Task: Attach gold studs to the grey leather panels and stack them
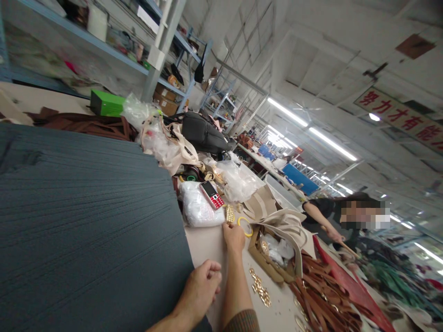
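My right hand [234,237] reaches out over the table, its fingertips closed on a small bundle of gold hardware [229,214]. Nearer to me, my left hand [202,283] has its fingers curled; whether anything is in them is hidden. A yellow ring [245,227] lies just right of my right hand. Behind it, a red and black phone [212,194] rests on a white plastic-wrapped package [197,207]. Gold chain pieces [260,288] lie on the table [204,246] to the right of my right forearm.
A large dark ridged board [86,230] fills the left side. At the right are an open cardboard box [266,265] with plastic bags, brown straps [325,295] and beige pieces [261,205]. A person [321,219] holds a stick across the table.
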Demonstrator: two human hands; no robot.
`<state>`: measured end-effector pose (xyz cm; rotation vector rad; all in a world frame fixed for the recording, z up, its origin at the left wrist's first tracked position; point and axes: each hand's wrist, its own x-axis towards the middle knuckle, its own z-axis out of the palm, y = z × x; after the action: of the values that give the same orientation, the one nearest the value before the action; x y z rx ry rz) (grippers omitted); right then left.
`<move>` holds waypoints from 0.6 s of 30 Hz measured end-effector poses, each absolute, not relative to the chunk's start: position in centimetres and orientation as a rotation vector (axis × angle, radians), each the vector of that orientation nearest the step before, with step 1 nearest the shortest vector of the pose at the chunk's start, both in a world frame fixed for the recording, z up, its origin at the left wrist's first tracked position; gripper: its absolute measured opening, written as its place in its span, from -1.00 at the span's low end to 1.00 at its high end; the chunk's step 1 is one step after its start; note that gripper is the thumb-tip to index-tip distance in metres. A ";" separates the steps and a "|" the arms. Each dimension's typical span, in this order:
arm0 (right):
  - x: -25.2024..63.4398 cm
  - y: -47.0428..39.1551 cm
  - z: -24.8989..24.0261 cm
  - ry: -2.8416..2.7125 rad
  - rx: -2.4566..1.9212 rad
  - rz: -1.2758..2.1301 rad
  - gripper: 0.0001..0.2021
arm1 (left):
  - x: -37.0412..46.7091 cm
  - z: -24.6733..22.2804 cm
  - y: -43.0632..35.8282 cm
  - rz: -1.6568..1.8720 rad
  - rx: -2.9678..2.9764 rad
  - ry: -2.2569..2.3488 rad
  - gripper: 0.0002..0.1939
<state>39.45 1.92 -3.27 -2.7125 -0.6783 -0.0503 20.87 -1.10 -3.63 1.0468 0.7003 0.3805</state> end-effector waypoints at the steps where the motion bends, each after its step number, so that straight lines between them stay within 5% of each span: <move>1: 39.4 2.1 -3.4 -0.664 -2.713 -0.058 -0.62 | 20.8 -3.6 -1.1 0.382 1.049 0.696 -0.80; 18: 40.6 1.0 -4.4 -0.651 -2.352 0.019 -0.63 | 20.7 -3.4 -1.1 0.364 1.042 0.670 -0.68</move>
<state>40.56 1.00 -4.37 -2.3524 -0.6513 0.0190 20.69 -1.08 -3.38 1.0419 0.6701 0.3644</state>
